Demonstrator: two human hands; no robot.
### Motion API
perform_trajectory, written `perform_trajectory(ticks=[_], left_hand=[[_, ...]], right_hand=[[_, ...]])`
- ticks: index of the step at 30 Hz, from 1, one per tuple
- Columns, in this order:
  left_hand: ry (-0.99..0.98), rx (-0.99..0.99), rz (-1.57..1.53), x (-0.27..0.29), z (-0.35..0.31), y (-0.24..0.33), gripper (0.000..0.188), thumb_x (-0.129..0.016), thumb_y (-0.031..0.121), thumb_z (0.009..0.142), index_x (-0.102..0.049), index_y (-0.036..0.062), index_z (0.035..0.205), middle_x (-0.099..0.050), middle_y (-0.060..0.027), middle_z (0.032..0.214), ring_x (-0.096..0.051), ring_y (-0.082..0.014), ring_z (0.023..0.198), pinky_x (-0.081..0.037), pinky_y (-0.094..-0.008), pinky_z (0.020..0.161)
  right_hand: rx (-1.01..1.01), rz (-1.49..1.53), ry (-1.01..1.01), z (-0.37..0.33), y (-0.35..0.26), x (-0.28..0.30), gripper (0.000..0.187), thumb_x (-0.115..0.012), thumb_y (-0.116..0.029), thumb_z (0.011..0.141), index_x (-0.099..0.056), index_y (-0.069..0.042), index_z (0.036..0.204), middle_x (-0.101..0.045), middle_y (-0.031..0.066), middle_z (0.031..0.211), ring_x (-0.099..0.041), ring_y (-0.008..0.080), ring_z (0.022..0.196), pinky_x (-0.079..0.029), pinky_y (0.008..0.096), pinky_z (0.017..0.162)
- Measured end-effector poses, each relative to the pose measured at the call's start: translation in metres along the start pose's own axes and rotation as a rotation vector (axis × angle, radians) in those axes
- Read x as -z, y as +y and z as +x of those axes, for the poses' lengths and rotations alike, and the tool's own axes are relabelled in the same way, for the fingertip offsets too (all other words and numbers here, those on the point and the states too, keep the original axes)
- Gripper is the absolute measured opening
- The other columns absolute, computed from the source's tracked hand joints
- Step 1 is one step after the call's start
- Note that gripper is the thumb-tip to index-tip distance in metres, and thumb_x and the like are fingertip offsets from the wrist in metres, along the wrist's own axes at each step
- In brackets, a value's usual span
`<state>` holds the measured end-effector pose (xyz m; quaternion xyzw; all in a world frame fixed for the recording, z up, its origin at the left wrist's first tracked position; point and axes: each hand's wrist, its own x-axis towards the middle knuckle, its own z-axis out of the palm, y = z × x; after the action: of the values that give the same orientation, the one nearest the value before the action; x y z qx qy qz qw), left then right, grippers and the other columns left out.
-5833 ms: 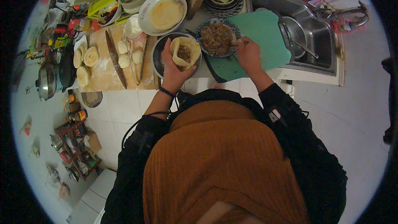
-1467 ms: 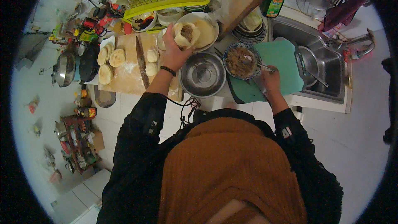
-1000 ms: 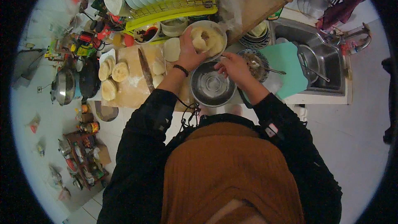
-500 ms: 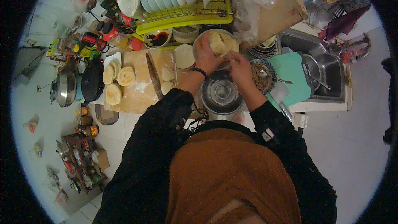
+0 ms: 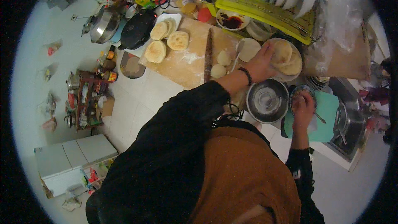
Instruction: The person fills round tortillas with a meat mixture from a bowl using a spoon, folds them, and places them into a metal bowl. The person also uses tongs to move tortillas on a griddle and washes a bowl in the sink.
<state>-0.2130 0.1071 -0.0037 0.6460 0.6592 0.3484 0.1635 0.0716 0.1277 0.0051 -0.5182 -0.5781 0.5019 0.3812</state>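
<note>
My left hand (image 5: 262, 65), with a dark bracelet at the wrist, grips the left side of a pale bowl (image 5: 297, 54). Flat pieces of light dough or bread (image 5: 283, 54) lie in that bowl, close to the fingers. My right hand (image 5: 304, 107) is over a patterned bowl of minced filling (image 5: 295, 92), fingers pointing down and somewhat blurred. Past that hand a spoon handle (image 5: 319, 118) sticks out; whether the fingers touch the spoon I cannot tell. Between my hands stands a metal basin (image 5: 268, 101) dusted with flour.
On the floured board (image 5: 190, 64) lie a rolling pin (image 5: 208, 54), dough balls (image 5: 223, 58) and browned flatbreads (image 5: 156, 52). A black griddle (image 5: 137, 29) stands left. A green cutting board (image 5: 327, 110) lies by the sink (image 5: 352, 141). A yellow-green dish rack (image 5: 265, 14) stands behind.
My right hand has left the bowl of dough and moved right to the filling bowl. My left hand stays at the dough bowl. The whole view has turned, shifting the counter rightward.
</note>
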Motion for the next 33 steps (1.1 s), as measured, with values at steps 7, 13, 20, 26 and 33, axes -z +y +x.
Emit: perform_trajectory(ticks=[7, 13, 20, 26, 33], left_hand=[[0.285, 0.373, 0.569, 0.162, -0.099, -0.177, 0.066, -0.071, 0.016, 0.08, -0.047, 0.0012, 0.14, -0.052, -0.0233, 0.136, -0.049, -0.0418, 0.125, -0.042, -0.0472, 0.107], [-0.284, 0.672, 1.052, 0.21, -0.105, -0.279, 0.106, -0.076, 0.02, 0.081, -0.009, 0.0252, 0.163, -0.016, -0.0229, 0.164, -0.014, -0.0458, 0.152, -0.024, -0.0525, 0.121], [-0.402, 0.581, 0.966, 0.235, -0.086, -0.268, 0.103, -0.087, 0.035, 0.067, -0.032, 0.0229, 0.153, -0.041, -0.0225, 0.144, -0.043, -0.044, 0.134, -0.04, -0.0555, 0.109], [-0.069, 0.517, 0.024, 0.233, -0.088, -0.182, 0.098, -0.084, 0.028, 0.073, -0.03, 0.0113, 0.153, -0.046, -0.0177, 0.141, -0.054, -0.0331, 0.123, -0.051, -0.0454, 0.1], [-0.149, 0.272, -1.155, 0.162, -0.098, 0.004, 0.103, -0.079, 0.017, 0.076, -0.018, 0.0109, 0.16, -0.036, -0.0109, 0.151, -0.045, -0.023, 0.134, -0.046, -0.04, 0.109]], right_hand=[[-0.149, -0.083, 0.158, -0.05, -0.005, 0.057, 0.013, -0.056, -0.008, 0.098, -0.066, -0.004, 0.106, -0.061, 0.0031, 0.087, -0.055, 0.0093, 0.074, -0.045, 0.0246, 0.064], [-0.295, 0.034, 0.196, -0.084, 0.001, 0.062, 0.012, -0.054, -0.008, 0.099, -0.065, -0.005, 0.103, -0.059, 0.0007, 0.08, -0.05, 0.0077, 0.067, -0.04, 0.0232, 0.059], [-0.232, 0.06, 0.157, -0.105, -0.004, 0.058, 0.013, -0.056, -0.013, 0.1, -0.065, -0.005, 0.104, -0.056, -0.0001, 0.08, -0.05, 0.0079, 0.07, -0.038, 0.023, 0.059], [-0.228, 0.069, 0.003, -0.096, -0.024, 0.022, 0.015, -0.059, -0.014, 0.1, -0.066, -0.003, 0.106, -0.063, 0.0015, 0.087, -0.055, 0.0084, 0.073, -0.044, 0.0235, 0.065], [-0.131, 0.235, -0.551, -0.068, -0.114, -0.069, 0.028, -0.052, -0.025, 0.104, -0.065, -0.004, 0.119, -0.066, 0.0027, 0.089, -0.058, 0.0084, 0.074, -0.046, 0.0239, 0.066]])
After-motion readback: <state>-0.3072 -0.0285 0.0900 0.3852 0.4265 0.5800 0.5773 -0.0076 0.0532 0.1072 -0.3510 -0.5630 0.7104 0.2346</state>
